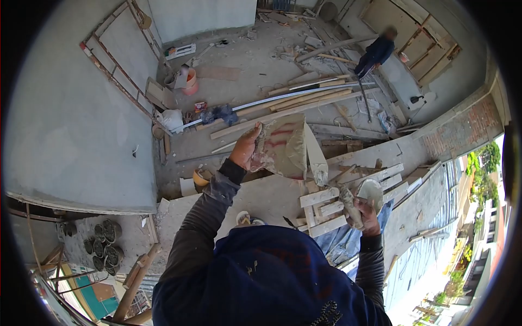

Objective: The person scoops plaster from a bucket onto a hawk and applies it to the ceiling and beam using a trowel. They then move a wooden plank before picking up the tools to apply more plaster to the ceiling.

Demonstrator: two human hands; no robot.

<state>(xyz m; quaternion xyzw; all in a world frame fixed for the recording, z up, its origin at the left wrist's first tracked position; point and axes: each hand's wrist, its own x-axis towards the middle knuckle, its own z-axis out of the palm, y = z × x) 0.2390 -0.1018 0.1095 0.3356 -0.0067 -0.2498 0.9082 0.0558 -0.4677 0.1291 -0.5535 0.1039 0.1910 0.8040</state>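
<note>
My left hand (247, 148) is closed on the left edge of a pale, mortar-smeared container (283, 144) with red marks on its side. The container is held out in front of me, tilted, above the ledge. Its narrow right flank (316, 155) is caked with grey mortar. Lower and to the right, my right hand (369, 218) grips a mortar-coated tool with a rounded pale end (371, 191); its exact kind cannot be made out. A slatted wooden pallet (326, 209) lies below and beside that hand.
Long timber planks (283, 111) and a dark plastic bag (219, 114) lie on the floor ahead. A pink bucket (190, 82) stands near the left wall. Another person (376, 54) stands at the far right. Black pots (111, 232) are at lower left; a blue tarp (340, 242) lies beneath the pallet.
</note>
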